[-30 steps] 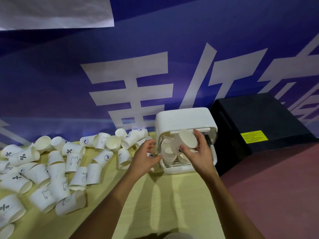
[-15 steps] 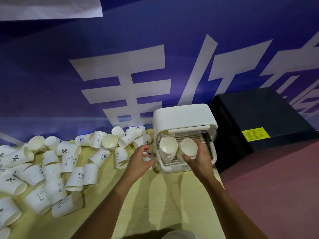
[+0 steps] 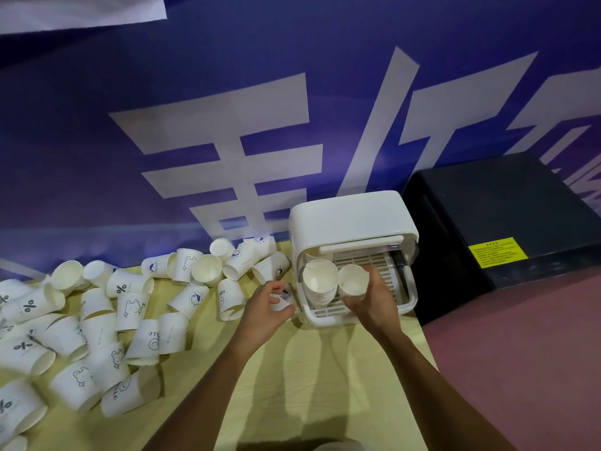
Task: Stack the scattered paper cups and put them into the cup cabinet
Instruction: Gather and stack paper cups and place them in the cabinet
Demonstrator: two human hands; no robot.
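At the open front of the white cup cabinet (image 3: 353, 216), the right hand (image 3: 374, 304) has thumb and fingers curled round a single cup (image 3: 352, 281), mouth up, just beside the nested stack (image 3: 320, 279) standing on the slatted shelf inside. Off to the side, the left hand (image 3: 263, 312) is curled round a printed cup (image 3: 286, 296) lying on the table (image 3: 292, 369) right by the cabinet wall, though how firmly I can't tell. The other scattered paper cups (image 3: 130, 307) sprawl on their sides across the table. They look feather-light and thin-walled, easy to crush, so I'd reckon a gentle hold round the upper wall near the rolled rim suits best, lowering each one straight so it nests.
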